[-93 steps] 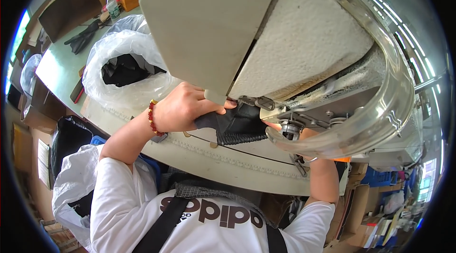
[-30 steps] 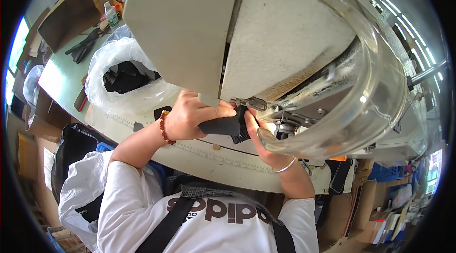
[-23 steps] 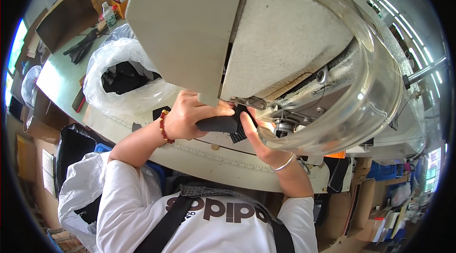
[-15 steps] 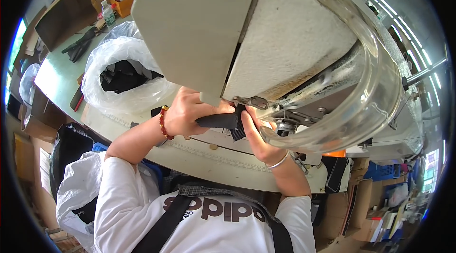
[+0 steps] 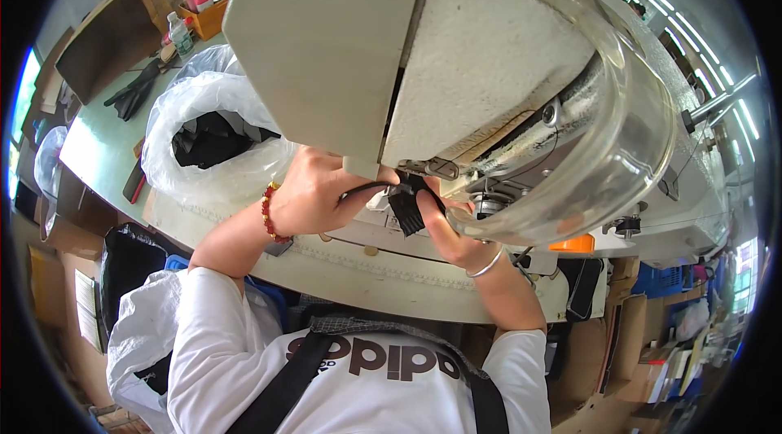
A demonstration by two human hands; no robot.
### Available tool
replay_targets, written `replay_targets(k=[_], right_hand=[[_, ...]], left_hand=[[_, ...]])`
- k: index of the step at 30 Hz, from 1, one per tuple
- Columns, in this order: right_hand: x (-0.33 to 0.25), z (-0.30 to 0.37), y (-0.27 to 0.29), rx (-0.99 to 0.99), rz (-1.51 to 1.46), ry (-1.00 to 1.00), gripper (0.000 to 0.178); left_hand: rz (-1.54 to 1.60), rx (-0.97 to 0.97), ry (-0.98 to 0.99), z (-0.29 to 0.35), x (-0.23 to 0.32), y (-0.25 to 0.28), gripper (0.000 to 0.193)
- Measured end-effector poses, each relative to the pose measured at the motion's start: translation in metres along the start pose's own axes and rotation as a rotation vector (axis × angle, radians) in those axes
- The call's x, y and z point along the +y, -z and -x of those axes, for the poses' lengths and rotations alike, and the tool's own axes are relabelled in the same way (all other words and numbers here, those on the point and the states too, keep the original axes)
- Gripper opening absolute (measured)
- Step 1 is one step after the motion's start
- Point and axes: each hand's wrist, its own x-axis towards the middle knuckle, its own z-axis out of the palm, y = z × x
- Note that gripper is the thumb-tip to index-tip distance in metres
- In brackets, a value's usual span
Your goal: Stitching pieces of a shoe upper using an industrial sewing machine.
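Observation:
Under the head of a large cream sewing machine [image 5: 326, 59], both my hands hold a piece of black fabric [image 5: 413, 212] with a ribbed, fringe-like lower end. My left hand [image 5: 308, 196], wearing a red bead bracelet, is closed on the narrow part at the left, its thumb and forefinger pinching close to the machine's needle area. On the other side, my right hand [image 5: 450, 232], with a silver bangle, presses thumb and fingers on the fabric's right side. The machine head hides the needle and some fingertips.
A curved clear plastic guard [image 5: 643, 165] arches over the right side. Left of the machine stands a clear plastic bag [image 5: 208, 177] with black pieces inside. A measuring strip [image 5: 342, 261] runs along the table's near edge. Farther back are a bottle [image 5: 180, 33] and an orange box [image 5: 210, 19].
The fabric has turned in my hands: its left part, broad before, now shows as a thin dark edge, and more of the ribbed end shows. The view has shifted slightly.

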Motion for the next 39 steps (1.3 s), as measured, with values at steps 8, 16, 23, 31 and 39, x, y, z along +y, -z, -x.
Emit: replay_targets(k=[8, 16, 23, 31, 39], right_hand=[[0.001, 0.026, -0.001, -0.018, -0.234, 0.025, 0.038], [-0.003, 0.019, 0.006, 0.013, -0.273, 0.037, 0.033], [-0.004, 0.013, 0.007, 0.024, -0.269, 0.061, 0.029], [-0.009, 0.008, 0.006, 0.027, -0.269, 0.012, 0.026], [-0.012, 0.004, 0.008, -0.013, -0.259, 0.009, 0.028]], left_hand=[[0.304, 0.032, 0.040, 0.012, 0.000, -0.010, 0.033], [0.001, -0.099, -0.340, 0.007, -0.004, 0.000, 0.029], [0.173, -0.065, -0.190, 0.008, -0.003, -0.001, 0.027], [0.336, 0.003, 0.031, 0.022, -0.003, -0.013, 0.028], [0.057, -0.073, -0.194, 0.016, 0.008, -0.009, 0.021]])
